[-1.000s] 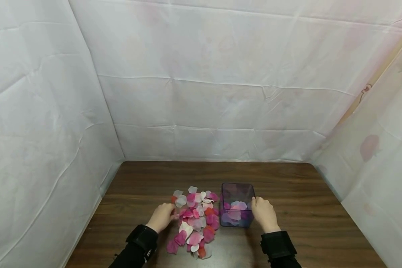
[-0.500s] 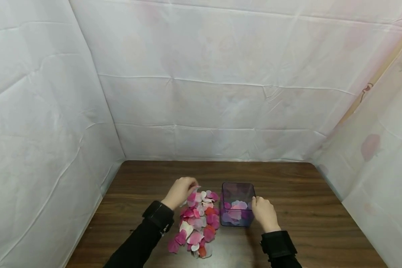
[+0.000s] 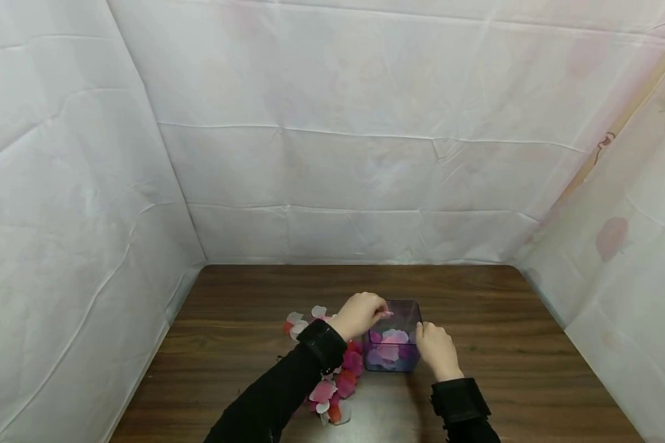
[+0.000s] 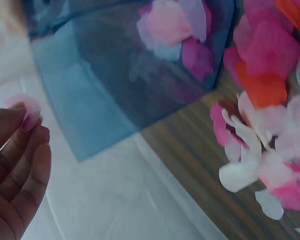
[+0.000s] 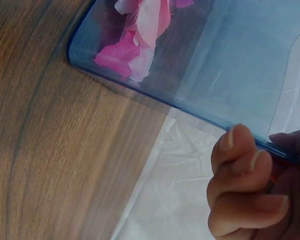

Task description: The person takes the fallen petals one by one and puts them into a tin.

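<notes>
My left hand [image 3: 360, 315] pinches a pale pink petal [image 4: 27, 111] between thumb and fingertips, above the far left part of a clear purple-tinted box [image 3: 392, 369]. In the right wrist view, my right hand [image 5: 250, 185] grips the rim of the box [image 5: 200, 117], thumb on one side and curled fingers on the other. Several pink, white and purple petals [image 3: 390, 344] lie at the bottom of the box. Left of it spreads a pile of loose petals [image 4: 270, 50] in pink, magenta, white and orange, partly hidden by my left forearm in the head view.
The brown wooden table [image 3: 521, 357] carries the box and the petals. White cloth [image 3: 338, 166] hangs behind the table and along its left side, with a printed cloth [image 3: 632, 295] on the right.
My left hand has gone from the left edge of the petal pile to its far end, then rightward over the box with a petal. My right hand and the box have stayed in place.
</notes>
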{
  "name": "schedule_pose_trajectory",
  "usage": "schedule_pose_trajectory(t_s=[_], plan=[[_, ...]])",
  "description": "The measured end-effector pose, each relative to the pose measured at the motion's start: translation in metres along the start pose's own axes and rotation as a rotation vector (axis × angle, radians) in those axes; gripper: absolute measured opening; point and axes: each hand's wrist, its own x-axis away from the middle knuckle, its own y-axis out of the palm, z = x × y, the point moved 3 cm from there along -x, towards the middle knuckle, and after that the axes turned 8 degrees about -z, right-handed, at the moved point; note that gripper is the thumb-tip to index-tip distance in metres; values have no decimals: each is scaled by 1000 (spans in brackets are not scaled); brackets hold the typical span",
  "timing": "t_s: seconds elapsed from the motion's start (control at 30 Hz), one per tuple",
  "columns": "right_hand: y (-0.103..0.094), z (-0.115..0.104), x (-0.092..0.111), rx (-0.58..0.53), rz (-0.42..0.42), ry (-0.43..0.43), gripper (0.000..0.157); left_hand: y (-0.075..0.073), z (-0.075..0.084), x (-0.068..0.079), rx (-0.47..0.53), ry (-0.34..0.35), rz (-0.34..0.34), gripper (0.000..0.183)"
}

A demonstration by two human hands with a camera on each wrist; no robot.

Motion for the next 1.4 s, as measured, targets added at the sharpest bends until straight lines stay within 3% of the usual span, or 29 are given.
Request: schedule_pose_trajectory(t_s=[0.27, 0.37, 0.43, 0.57, 0.67, 0.77, 0.93, 1.07, 1.27, 1.4], plan=[[-1, 0, -2, 14, 21, -5, 35, 17, 9, -9, -203, 37, -46, 11], [-2, 0, -2, 16, 21, -7, 35, 18, 9, -8, -221, 54, -58, 16], [-2, 0, -2, 18, 27, -9, 35, 15, 7, -5, -194, 62, -51, 24], [-4, 1, -4, 16, 33, -9, 39, 3, -5, 8, -78, 51, 36, 32], [-4, 2, -6, 15, 37, -16, 41, -6, -25, 23, 5, -6, 100, 33], [-5, 3, -9, 16, 29, -19, 41, -7, -51, 42, 48, -93, 119, 33], [-6, 6, -12, 28, 27, -14, 42, 12, -89, 75, 79, -229, 92, 28], [-7, 7, -15, 35, 38, -22, 41, 33, -108, 100, 95, -270, 76, 22], [-10, 9, -16, 33, 18, -6, 42, 65, -118, 124, 56, -281, 39, 17], [-11, 9, -16, 30, -9, 3, 41, 73, -116, 129, 56, -274, 28, 16]])
